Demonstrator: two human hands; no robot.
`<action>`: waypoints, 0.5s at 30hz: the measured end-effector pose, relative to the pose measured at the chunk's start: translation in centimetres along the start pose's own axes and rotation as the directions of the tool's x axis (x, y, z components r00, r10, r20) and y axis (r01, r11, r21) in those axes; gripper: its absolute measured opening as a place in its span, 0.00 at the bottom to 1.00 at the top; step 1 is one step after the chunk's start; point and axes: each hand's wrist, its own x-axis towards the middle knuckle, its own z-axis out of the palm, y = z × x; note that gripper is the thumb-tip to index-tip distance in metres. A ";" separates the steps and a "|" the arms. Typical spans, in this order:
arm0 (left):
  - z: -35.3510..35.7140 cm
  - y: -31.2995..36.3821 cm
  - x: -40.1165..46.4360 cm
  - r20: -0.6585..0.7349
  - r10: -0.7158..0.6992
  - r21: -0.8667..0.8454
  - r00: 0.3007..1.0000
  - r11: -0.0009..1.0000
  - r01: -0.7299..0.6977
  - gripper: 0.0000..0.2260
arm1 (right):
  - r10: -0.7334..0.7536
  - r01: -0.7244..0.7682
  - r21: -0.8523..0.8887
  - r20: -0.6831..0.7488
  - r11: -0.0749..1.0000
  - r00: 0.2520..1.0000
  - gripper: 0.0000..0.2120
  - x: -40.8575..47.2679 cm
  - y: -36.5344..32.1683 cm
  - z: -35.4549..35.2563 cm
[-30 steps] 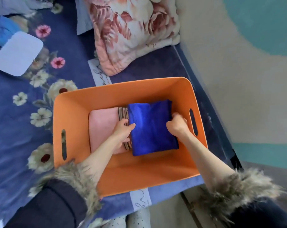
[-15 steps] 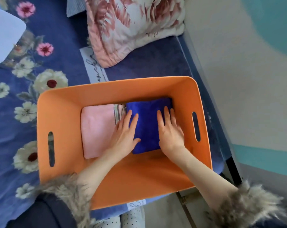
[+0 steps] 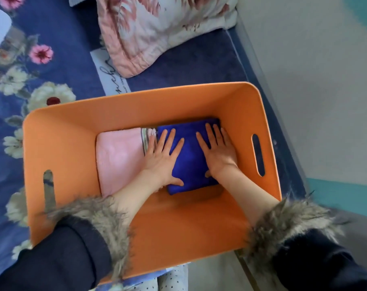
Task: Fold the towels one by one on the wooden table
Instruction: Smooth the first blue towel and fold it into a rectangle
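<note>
The folded blue towel [image 3: 188,156] was pressed flat by both hands, left hand [image 3: 161,158] and right hand [image 3: 218,152], fingers spread wide, near the box's [image 3: 136,106] right wall. Even, gentle pressing should be used so folds stay neat.

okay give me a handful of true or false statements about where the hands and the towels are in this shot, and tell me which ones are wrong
1. Both hands lie flat on the blue towel. True: the left hand and the right hand rest on it, fingers straight.
2. The blue towel sits in the orange basket. True.
3. The pink towel lies right of the blue one. False: it lies to its left.
4. The right hand grips the basket's handle slot. False: it rests on the blue towel, apart from the slot.
5. The basket stands on a bare wooden table. False: it sits on a floral blue bedspread.
</note>
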 end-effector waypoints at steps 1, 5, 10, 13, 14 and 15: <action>-0.7 -0.1 -0.4 0.014 0.006 -0.011 1.000 1.000 -0.006 0.52 | 0.004 -0.002 0.095 -0.021 0.995 1.000 0.56 -0.7 -0.1 -0.2; -3.3 -0.8 -4.6 -0.006 0.013 -0.138 1.000 0.990 -0.014 0.41 | 0.066 0.013 0.516 -0.134 0.856 0.989 0.44 -5.4 -1.0 -2.1; -7.6 -0.3 -12.7 -0.276 -0.053 -0.270 0.960 0.963 -0.024 0.33 | 0.300 0.065 0.680 -0.405 0.731 0.864 0.34 -14.3 -0.6 -5.9; -11.3 1.0 -16.7 -0.416 0.016 -0.255 0.909 0.958 -0.133 0.30 | 0.437 0.018 0.698 -0.468 0.716 0.768 0.33 -20.8 0.9 -7.6; -12.6 1.6 -17.8 -0.451 0.048 -0.253 0.891 0.951 -0.179 0.30 | 0.478 -0.019 0.686 -0.486 0.727 0.732 0.33 -22.9 1.5 -7.7; -13.8 2.2 -18.8 -0.484 0.079 -0.258 0.871 0.939 -0.229 0.31 | 0.514 -0.061 0.672 -0.501 0.738 0.697 0.33 -24.9 2.0 -7.5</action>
